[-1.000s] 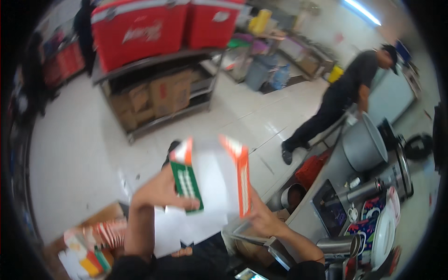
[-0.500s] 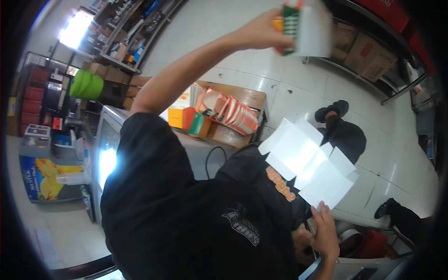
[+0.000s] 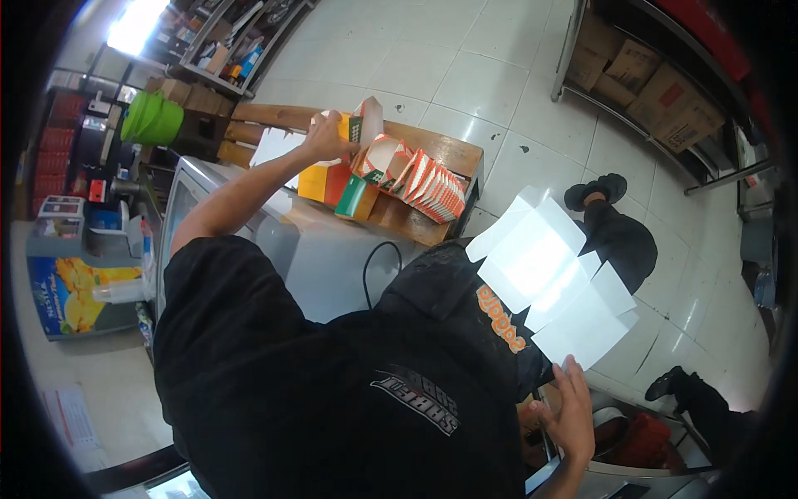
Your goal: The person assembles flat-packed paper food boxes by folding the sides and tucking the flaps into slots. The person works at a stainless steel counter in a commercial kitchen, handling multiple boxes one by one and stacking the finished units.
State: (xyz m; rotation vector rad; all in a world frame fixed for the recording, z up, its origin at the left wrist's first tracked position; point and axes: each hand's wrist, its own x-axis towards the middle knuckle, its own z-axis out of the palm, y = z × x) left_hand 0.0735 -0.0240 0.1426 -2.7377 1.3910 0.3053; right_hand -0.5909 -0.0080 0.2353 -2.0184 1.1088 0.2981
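Observation:
My left hand (image 3: 327, 137) is closed round a small carton box (image 3: 371, 121) with white, yellow and green sides. It holds the box at the wooden bench, beside a row of nested red-and-white patterned cartons (image 3: 428, 187). A yellow box side (image 3: 312, 182) and a green one (image 3: 356, 198) show just below this hand. Across my lap lies an unfolded carton blank (image 3: 532, 258), white side up, with its flaps spread. My right hand (image 3: 570, 416) has its fingers stretched out, fingertips at the blank's near edge.
The wooden bench (image 3: 453, 154) stands beside a grey appliance (image 3: 291, 249) with a black cable (image 3: 367, 270). A green bucket (image 3: 152, 118) is at the left. Brown cardboard boxes (image 3: 636, 71) fill a shelf at upper right. Another person's dark-clad leg (image 3: 715, 412) shows at lower right.
My left hand has come down and to the left with the small carton box, from above the floor to the bench. The right hand and the blank on my lap have hardly moved.

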